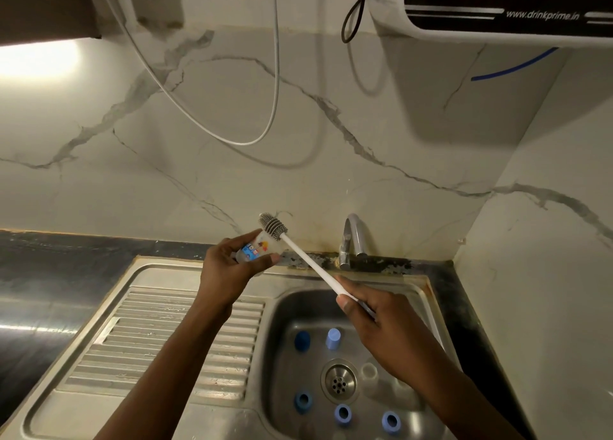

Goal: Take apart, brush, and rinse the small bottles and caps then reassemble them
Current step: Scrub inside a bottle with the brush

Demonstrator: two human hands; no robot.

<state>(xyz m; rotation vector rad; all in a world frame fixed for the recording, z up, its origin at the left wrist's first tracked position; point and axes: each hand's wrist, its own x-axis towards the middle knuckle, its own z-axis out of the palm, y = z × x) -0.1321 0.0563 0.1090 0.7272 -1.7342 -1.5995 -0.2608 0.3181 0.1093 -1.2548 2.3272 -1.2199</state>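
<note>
With our left hand (pixel 229 268) we hold a small clear bottle (pixel 253 248) above the far left rim of the sink (pixel 422 284), fingers curled round its printed label. Our right hand (pixel 381 323) grips the near end of the white brush (pixel 306 258), fingers wrapped round the handle. Its grey bristle head sits just beside the bottle's far end. Down in the basin, five blue caps (pixel 302 340) lie around the drain (pixel 339 380).

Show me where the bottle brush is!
Head view: the bottle brush is above the sink, handle in the right hand, bristles beside the small bottle the left hand holds.
</note>
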